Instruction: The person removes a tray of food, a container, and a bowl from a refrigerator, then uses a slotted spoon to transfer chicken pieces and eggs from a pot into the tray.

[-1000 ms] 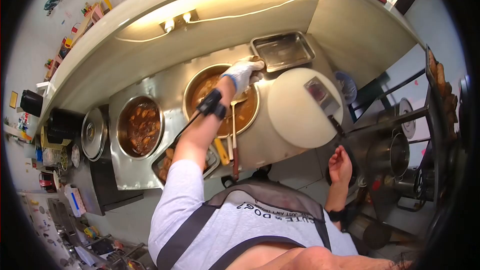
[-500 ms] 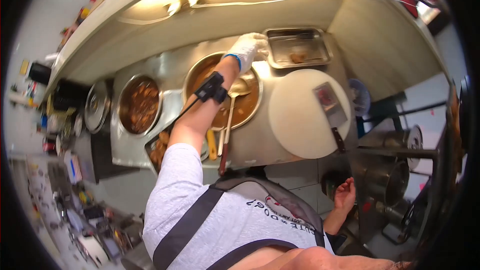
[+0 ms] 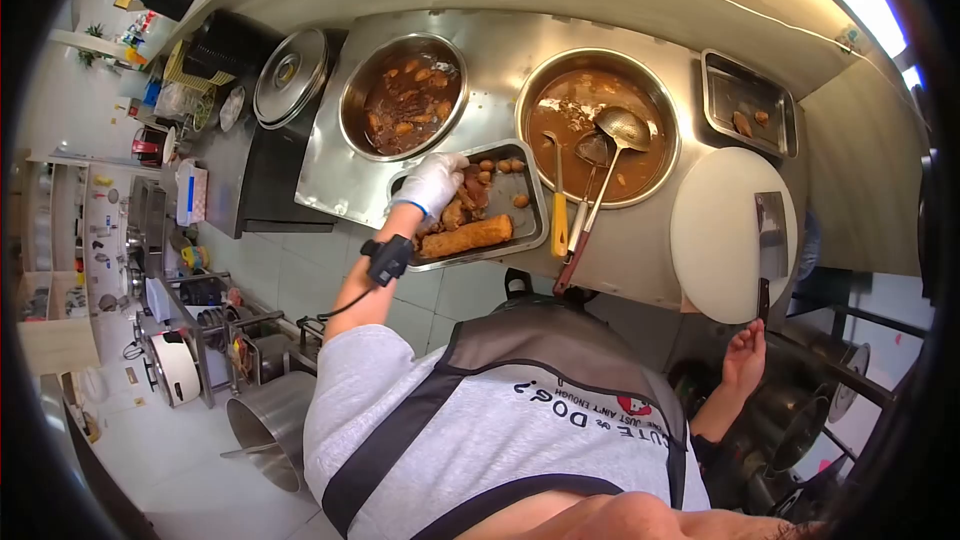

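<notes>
My left hand point(image 3: 440, 182), in a white glove with a blue cuff, is at the left side of a metal tray point(image 3: 541, 224). Its fingers are bent together beside the brown meat pieces point(image 3: 473, 196); what they hold is hidden. A long golden-brown roll point(image 3: 468, 237) lies along the tray's near side, and several brown eggs point(image 3: 503, 166) are at its far right. My bare right hand point(image 3: 742, 358) is low at the right, its fingers loosely curled and apart. Its fingertips come close to the handle of a cleaver point(image 3: 770, 240) lying on a round white cutting board point(image 3: 712, 230).
A pot of brown broth point(image 3: 560, 90) holds a ladle point(image 3: 622, 128); a yellow-handled tool point(image 3: 559, 220) rests at its rim. Left of it stands a pot of dark stew point(image 3: 395, 90). A shallow tray point(image 3: 725, 100) with two brown pieces is at the back right. Lids point(image 3: 290, 75) are far left.
My left hand has gone from near the shallow back tray, across the broth pot, to the meat tray at the left. The view has shifted, and my right hand now appears near the cleaver's handle.
</notes>
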The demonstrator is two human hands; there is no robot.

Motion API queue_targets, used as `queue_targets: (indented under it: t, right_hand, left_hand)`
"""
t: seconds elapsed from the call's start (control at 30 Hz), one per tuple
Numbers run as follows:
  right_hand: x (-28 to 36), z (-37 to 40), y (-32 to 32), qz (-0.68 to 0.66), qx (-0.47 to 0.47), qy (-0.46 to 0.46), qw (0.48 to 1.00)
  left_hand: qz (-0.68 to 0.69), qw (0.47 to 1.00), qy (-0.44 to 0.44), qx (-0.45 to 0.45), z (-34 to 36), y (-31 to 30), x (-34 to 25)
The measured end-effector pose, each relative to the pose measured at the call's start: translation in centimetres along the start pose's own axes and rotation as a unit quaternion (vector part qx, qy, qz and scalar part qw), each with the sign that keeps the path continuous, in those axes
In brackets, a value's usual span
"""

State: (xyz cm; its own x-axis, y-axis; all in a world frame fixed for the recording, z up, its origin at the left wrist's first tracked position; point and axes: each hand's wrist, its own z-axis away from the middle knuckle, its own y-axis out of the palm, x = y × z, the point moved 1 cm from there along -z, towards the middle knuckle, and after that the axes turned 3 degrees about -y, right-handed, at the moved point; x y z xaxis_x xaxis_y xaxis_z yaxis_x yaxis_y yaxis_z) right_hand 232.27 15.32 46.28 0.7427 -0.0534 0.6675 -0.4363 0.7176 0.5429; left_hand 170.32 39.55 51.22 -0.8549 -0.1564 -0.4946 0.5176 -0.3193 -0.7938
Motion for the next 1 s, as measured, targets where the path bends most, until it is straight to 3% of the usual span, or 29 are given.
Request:
queue_targets:
  t: [0.03, 0.1, 0.17, 0.23, 0.3, 0.5, 0.57, 0.6, 0.63, 0.7, 0.73, 0.8, 0.83, 0.9, 1.0]
  right_hand:
    - [-0.4, 0.2, 1.5, 0.004, 0.043, 0.007, 0.999]
    - [-0.9, 0.9, 4.0, 0.014, 0.054, 0.002, 0.998]
    - [-1.4, 1.6, 5.6, 0.022, 0.062, 0.000, 0.998]
    - [-2.2, 2.5, 6.1, 0.010, 0.064, 0.004, 0.998]
    - [-2.9, 3.5, 6.2, 0.011, 0.056, 0.004, 0.998]
    - [-4.5, 5.1, 6.5, 0.003, 0.041, -0.011, 0.999]
    - [-5.0, 5.3, 6.8, -0.003, 0.043, -0.016, 0.999]
    - [-5.2, 5.4, 7.1, -0.006, 0.047, -0.016, 0.999]
    - [-5.3, 5.6, 7.3, -0.009, 0.050, -0.017, 0.999]
    - [-5.2, 6.3, 7.9, -0.011, 0.046, -0.028, 0.998]
    - [-5.2, 6.6, 8.0, -0.008, 0.044, -0.033, 0.998]
    - [-5.2, 7.0, 7.5, -0.008, 0.027, -0.040, 0.999]
    - [-5.3, 7.2, 7.1, -0.004, 0.014, -0.046, 0.999]
    - [-5.2, 7.6, 6.3, -0.016, 0.008, -0.050, 0.999]
    - [-5.3, 8.0, 5.0, -0.023, 0.010, -0.050, 0.998]
  left_hand:
    - [-0.029, 1.000, 0.008, 0.005, -0.3, 0.5, 0.5]
    - [-0.074, 0.997, 0.014, 0.013, 0.7, 0.4, -1.3]
    - [-0.028, 0.999, 0.033, 0.012, 0.4, 1.6, -0.1]
    - [-0.081, 0.996, 0.036, -0.010, 0.0, 2.1, 0.5]
    - [0.032, 0.997, -0.061, 0.030, 0.3, 0.7, -0.6]
    - [0.079, 0.990, -0.020, 0.112, -2.2, 0.4, 0.7]
    - [-0.084, 0.990, -0.006, 0.110, -3.7, 1.6, 0.2]
    - [-0.182, 0.978, 0.044, 0.096, -4.6, 2.1, -0.2]
    - [-0.205, 0.971, 0.020, 0.124, -5.4, 2.7, -0.5]
    - [-0.039, 0.974, -0.044, 0.220, -7.0, 3.5, 0.5]
    - [-0.044, 0.973, -0.040, 0.223, -7.4, 4.0, 0.9]
    - [0.019, 0.986, 0.032, 0.161, -6.4, 3.7, -0.1]
    - [0.014, 0.986, 0.036, 0.164, -5.7, 3.6, -0.6]
    - [0.143, 0.979, -0.009, 0.142, -3.0, 1.5, -4.4]
    - [0.028, 0.996, 0.060, 0.051, -4.7, 4.7, -3.0]
